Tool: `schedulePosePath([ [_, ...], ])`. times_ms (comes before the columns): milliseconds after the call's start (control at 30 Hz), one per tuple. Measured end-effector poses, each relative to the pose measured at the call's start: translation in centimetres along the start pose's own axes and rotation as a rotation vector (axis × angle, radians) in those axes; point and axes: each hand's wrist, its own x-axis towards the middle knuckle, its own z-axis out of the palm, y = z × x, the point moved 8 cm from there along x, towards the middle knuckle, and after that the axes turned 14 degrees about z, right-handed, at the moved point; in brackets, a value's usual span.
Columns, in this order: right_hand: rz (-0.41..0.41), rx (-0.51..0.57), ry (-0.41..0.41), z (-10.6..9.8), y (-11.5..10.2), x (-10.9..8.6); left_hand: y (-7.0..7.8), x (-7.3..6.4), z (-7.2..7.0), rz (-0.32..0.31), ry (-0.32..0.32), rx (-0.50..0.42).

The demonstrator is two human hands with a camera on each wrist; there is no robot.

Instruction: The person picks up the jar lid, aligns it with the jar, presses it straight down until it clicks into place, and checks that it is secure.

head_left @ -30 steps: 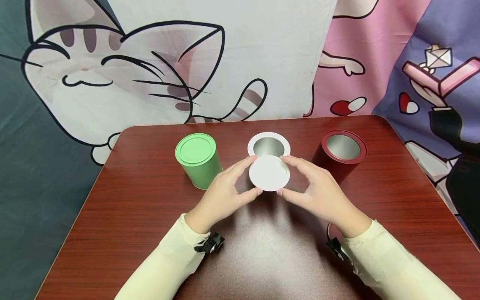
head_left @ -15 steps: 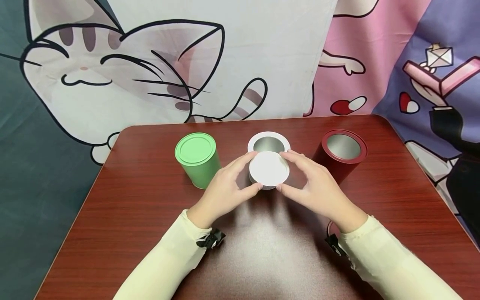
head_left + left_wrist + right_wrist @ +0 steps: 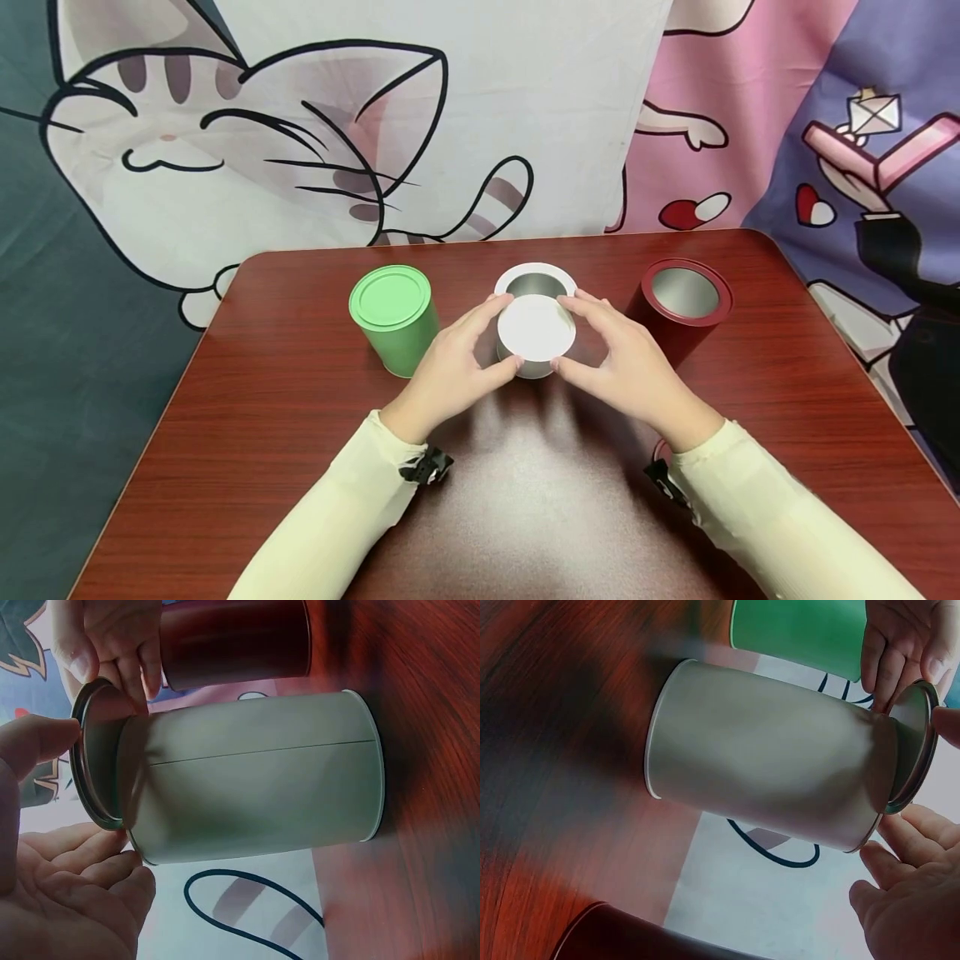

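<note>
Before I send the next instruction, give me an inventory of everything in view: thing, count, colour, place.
Table: one, red-brown, under the cans
Green can: one, green, upright on the table's left side
White can: one, white, upright in the middle
Lid: one, white, tilted at the white can's mouth
Red can: one, dark red, upright on the right
Cartoon backdrop: sheet count unclear, multicoloured, behind the table
Dark shape: one, black, right edge, unidentified
Wrist devices: two, black, at the cuffs
Sleeves: two, cream, on both forearms
Left hand: one, bare, gripping the lid's left side
Right hand: one, bare, gripping its right side
</note>
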Motion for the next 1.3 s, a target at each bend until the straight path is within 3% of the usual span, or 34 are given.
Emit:
schedulePosePath([
  [400,0.074,-0.004,-0.028,0.2,0.5,0.5,-0.6,0.4,0.1,-0.026,0.002,-0.013],
  [1000,0.066,-0.059,-0.035,0.0,0.5,1.2,-1.2,1.1,0.3,-0.007,0.007,-0.036],
  [1300,0.069,-0.082,-0.051,-0.1,0.4,1.8,-1.4,1.2,0.3,-0.034,0.006,-0.029],
])
